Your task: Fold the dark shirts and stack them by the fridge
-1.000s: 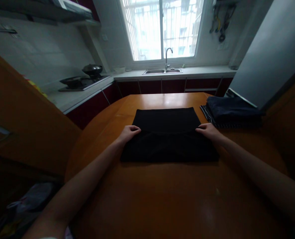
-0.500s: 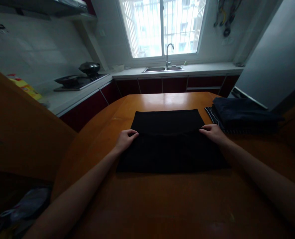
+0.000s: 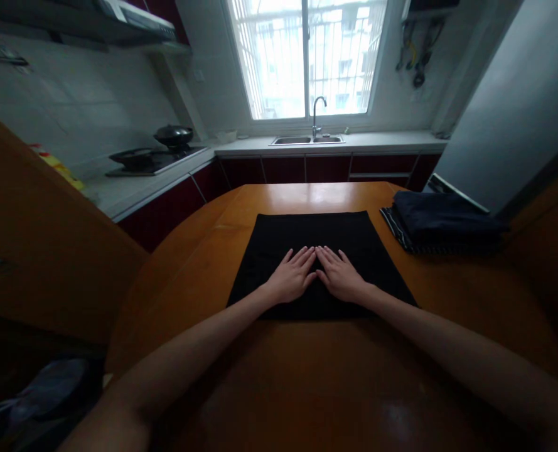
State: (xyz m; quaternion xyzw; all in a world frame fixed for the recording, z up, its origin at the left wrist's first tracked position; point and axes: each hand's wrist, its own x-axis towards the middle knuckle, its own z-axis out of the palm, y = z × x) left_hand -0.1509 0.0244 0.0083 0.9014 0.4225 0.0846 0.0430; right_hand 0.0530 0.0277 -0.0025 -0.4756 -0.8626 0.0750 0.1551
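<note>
Head view: unclenched hands [image 3: 290, 280] lie flat on black cloth [image 3: 311, 231], table [image 3: 279, 370] beyond every edge.

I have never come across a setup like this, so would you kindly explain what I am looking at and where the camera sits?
There is no machine here: a person works with two bare hands and wears a camera on the head, which looks forward and down. The left hand and right hand rest palm down on a black cloth, fingertips close together. Neither hand grips anything. The cloth lies flat on a wooden table, and to its right is a stack of folded dark fabric. Beyond the table, a sink sits below a window.
</note>
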